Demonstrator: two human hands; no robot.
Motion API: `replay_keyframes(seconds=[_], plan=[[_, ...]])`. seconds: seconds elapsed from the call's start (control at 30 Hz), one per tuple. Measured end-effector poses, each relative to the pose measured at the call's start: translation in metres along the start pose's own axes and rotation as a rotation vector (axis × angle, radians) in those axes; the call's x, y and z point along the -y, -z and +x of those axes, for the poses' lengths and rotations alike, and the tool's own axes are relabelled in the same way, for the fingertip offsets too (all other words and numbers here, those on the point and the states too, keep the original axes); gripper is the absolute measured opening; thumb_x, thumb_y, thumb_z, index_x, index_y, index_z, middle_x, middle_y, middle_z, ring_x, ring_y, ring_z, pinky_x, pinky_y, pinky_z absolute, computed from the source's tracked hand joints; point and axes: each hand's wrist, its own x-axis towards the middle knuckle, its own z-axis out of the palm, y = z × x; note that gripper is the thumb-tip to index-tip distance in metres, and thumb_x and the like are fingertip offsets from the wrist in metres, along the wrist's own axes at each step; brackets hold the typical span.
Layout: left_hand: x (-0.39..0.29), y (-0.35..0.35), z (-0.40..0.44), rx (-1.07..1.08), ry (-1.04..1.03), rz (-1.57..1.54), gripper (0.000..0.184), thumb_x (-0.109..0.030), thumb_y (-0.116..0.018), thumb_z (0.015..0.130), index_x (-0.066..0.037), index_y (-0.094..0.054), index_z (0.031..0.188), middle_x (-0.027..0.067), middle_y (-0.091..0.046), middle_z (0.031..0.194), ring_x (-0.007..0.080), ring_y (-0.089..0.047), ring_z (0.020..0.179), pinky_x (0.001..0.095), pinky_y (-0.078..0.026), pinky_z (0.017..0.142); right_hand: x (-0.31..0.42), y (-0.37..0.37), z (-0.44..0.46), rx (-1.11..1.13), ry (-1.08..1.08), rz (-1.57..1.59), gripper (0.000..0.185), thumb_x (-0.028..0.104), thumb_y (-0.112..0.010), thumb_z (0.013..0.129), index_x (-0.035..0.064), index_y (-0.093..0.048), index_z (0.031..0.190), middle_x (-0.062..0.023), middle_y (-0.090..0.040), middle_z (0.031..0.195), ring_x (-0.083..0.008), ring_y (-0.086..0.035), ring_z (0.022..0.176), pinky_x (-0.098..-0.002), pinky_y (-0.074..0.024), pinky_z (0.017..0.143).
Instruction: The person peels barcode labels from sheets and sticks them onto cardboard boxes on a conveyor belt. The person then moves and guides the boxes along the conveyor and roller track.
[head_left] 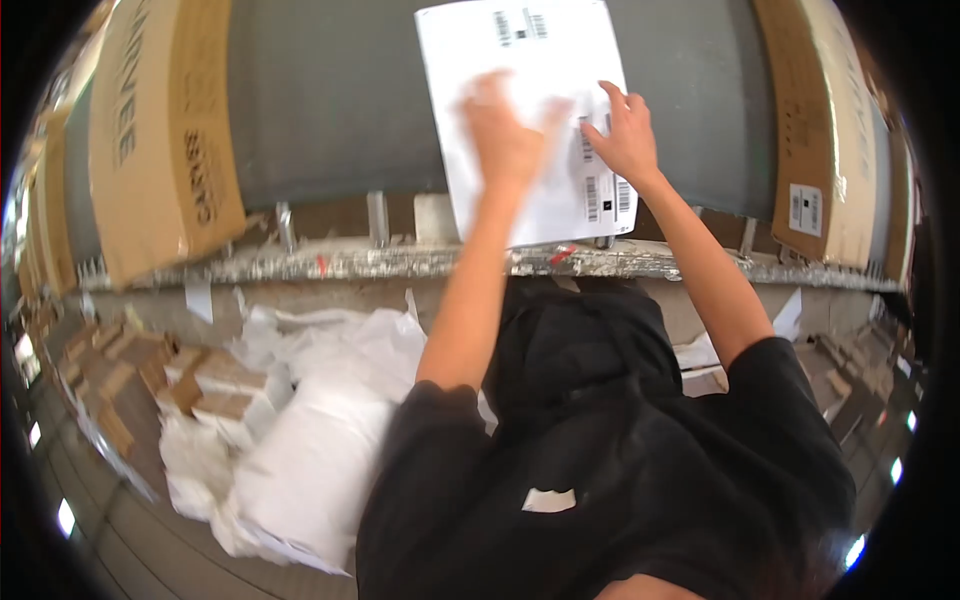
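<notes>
A white sheet (455,130) printed with several barcodes lies on the grey belt-like surface (335,95) in front of me, its near edge reaching over the metal ledge. Over the middle of the sheet is my left hand (505,135), smeared by motion, so its fingers and anything in them cannot be made out. At the sheet's right edge rests my right hand (628,140), thumb and fingers apart, with the fingertips on or just above the paper. Part of the barcode printing is hidden beneath both hands.
Cardboard boxes stand on the left (165,140) and right (815,130) of the surface. A worn metal ledge (400,262) runs along its near side. Below left are a bulky white sack (320,430) and piled cardboard pieces (115,375); more cardboard lies at lower right.
</notes>
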Motion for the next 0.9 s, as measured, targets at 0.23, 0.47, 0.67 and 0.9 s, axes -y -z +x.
replay_keyframes(seconds=[0.23,0.47,0.67,0.9], plan=[[0.048,-0.025,0.064,0.12,0.309,0.505,0.119,-0.042,-0.096,0.07,-0.002,-0.026,0.158,0.0309,-0.036,0.146,0.0443,-0.043,0.127,0.0547,-0.04,0.104,0.053,-0.004,0.069,-0.047,-0.223,-0.049,0.09,0.042,-0.088,0.081,0.0287,-0.044,0.159,-0.0238,-0.041,0.155,-0.0445,-0.041,0.139,-0.058,-0.0422,0.108],[0.041,-0.014,0.105,0.2,0.557,-0.084,0.11,-0.022,-0.095,0.075,0.006,-0.027,0.157,0.027,-0.068,0.126,0.0405,-0.067,0.117,0.0492,-0.052,0.103,0.067,-0.005,0.066,-0.059,-0.18,0.02,0.079,0.04,-0.087,0.082,0.0266,-0.054,0.152,-0.022,-0.051,0.15,-0.042,-0.046,0.134,-0.0555,-0.0445,0.108],[0.059,0.003,0.127,0.507,0.604,-0.885,0.042,-0.007,-0.084,0.086,0.008,-0.069,0.123,0.0148,-0.075,0.116,0.0201,-0.071,0.104,0.0355,-0.055,0.092,0.095,0.045,0.079,-0.206,0.278,0.441,0.049,0.02,-0.081,0.09,0.0158,-0.067,0.137,-0.011,-0.068,0.132,-0.0305,-0.064,0.121,-0.0426,-0.0542,0.102],[0.009,0.053,0.127,0.536,0.484,-0.978,0.034,-0.006,-0.082,0.088,0.007,-0.072,0.119,0.0124,-0.076,0.112,0.0191,-0.071,0.101,0.0331,-0.055,0.09,0.134,0.082,0.074,-0.37,0.547,0.482,0.034,0.002,-0.084,0.08,0.0084,-0.078,0.113,-0.0063,-0.075,0.111,-0.0238,-0.072,0.097,-0.0355,-0.0608,0.081]])
